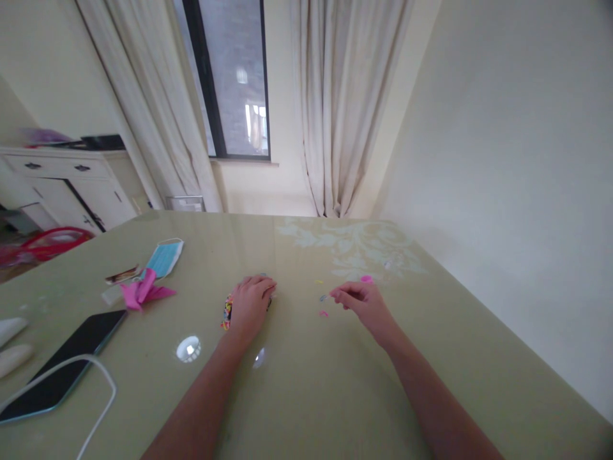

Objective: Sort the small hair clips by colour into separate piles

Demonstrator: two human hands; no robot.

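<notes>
My left hand [251, 300] rests left of the table's middle, its fingers bent over a heap of small multicoloured bands [227, 313]. Most of that heap is hidden under the palm, and something dark shows at the fingertips. Farther right, the thumb and fingers of my right hand [360, 305] are pinched together just above the tabletop. What they hold, if anything, is too small to make out. Beside those fingertips lie a small bluish piece [322, 298], a pink one [324, 314] and a yellow one [318, 282]. A round pink thing [366, 279] sits just behind the right hand.
On the left of the glossy table [297, 396] are a pink folded-looking item [144, 291], a blue face mask [163, 257], a dark tablet-like device [67, 364] and a white cable [103, 367]. A wall [517, 191] borders the right side; curtains [335, 115] hang beyond.
</notes>
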